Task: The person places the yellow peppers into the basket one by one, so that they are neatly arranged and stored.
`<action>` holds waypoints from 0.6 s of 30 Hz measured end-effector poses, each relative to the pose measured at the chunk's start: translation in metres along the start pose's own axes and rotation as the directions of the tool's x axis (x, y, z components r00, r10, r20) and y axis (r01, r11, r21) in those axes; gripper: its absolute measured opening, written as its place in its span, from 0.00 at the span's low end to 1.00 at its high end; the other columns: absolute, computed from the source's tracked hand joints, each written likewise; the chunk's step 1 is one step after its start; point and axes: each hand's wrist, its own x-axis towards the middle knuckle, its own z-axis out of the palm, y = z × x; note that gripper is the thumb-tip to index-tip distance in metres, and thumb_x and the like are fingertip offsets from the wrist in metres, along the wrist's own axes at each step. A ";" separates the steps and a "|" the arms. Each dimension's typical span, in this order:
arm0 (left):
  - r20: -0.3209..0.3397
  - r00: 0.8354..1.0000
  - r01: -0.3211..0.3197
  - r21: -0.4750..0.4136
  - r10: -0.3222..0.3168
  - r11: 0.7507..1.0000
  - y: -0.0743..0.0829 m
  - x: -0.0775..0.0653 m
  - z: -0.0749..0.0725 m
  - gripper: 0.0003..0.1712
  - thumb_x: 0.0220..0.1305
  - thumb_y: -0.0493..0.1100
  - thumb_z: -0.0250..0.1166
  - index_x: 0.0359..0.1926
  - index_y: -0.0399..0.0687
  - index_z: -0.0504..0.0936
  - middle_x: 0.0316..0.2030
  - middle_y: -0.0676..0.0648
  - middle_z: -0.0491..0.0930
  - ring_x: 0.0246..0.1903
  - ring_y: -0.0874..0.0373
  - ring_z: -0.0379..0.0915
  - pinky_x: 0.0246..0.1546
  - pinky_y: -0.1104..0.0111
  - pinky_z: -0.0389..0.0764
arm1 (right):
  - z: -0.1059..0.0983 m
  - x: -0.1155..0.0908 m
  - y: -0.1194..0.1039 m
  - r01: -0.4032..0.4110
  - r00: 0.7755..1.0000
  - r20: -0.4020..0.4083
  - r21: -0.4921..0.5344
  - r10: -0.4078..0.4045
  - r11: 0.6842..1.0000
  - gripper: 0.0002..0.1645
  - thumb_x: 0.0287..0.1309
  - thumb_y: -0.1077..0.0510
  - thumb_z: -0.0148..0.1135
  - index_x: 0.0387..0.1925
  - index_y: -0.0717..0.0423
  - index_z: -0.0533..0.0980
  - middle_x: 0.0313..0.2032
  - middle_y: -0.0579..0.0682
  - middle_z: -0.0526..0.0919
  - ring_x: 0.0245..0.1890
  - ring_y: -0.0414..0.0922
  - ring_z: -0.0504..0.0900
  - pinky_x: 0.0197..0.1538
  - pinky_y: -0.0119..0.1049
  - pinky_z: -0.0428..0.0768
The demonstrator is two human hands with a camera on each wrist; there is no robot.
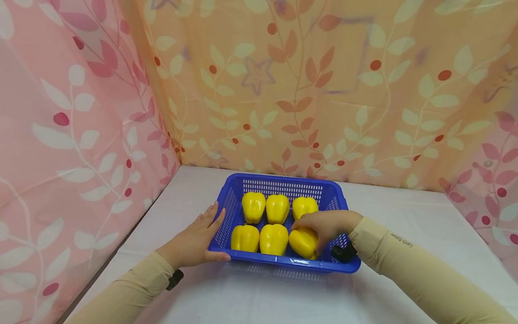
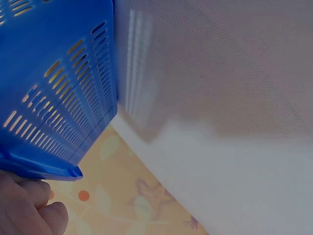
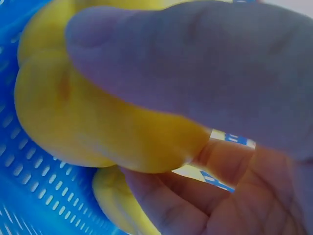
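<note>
My right hand (image 1: pixel 328 225) grips a yellow bell pepper (image 1: pixel 302 243) in the front right corner of a blue plastic basket (image 1: pixel 279 259). In the right wrist view the thumb (image 3: pixel 186 63) lies over this tilted pepper (image 3: pixel 88 117), with the other fingers beneath it. More yellow peppers stand in two rows: two in front (image 1: pixel 244 238) and three behind (image 1: pixel 253 208). Another pepper (image 3: pixel 120 200) shows below the held one. The left hand (image 1: pixel 196 240) rests on the basket's left rim, its fingers spread and thumb at the front corner. In the left wrist view, its fingers (image 2: pixel 29 205) touch the rim.
The basket stands on a white-covered table (image 1: pixel 194 193). Patterned cloth (image 1: pixel 259 90) hangs behind the table, and pink leaf-print cloth (image 1: pixel 81 148) hangs along the left side. Slotted basket walls (image 2: pixel 63 88) surround the peppers.
</note>
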 end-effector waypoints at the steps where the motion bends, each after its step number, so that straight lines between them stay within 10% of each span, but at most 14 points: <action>1: 0.000 1.000 0.000 -0.001 0.000 1.000 0.000 0.000 0.000 0.66 0.42 0.81 0.51 0.71 0.45 0.42 0.71 0.40 0.33 0.70 0.47 0.30 0.66 0.52 0.47 | 0.000 0.001 0.000 -0.001 1.000 0.002 -0.001 0.001 1.000 0.38 0.35 0.50 0.76 0.51 0.28 0.69 0.44 0.29 0.72 0.46 0.35 0.70 0.56 0.43 0.70; 18: -0.004 1.000 -0.014 -0.007 0.014 1.000 0.001 0.000 -0.002 0.65 0.43 0.79 0.54 0.71 0.43 0.43 0.70 0.38 0.33 0.69 0.45 0.32 0.65 0.51 0.47 | 0.004 0.003 0.000 -0.090 0.996 0.022 0.033 0.089 0.995 0.40 0.34 0.53 0.77 0.53 0.34 0.70 0.43 0.31 0.74 0.46 0.36 0.71 0.58 0.43 0.69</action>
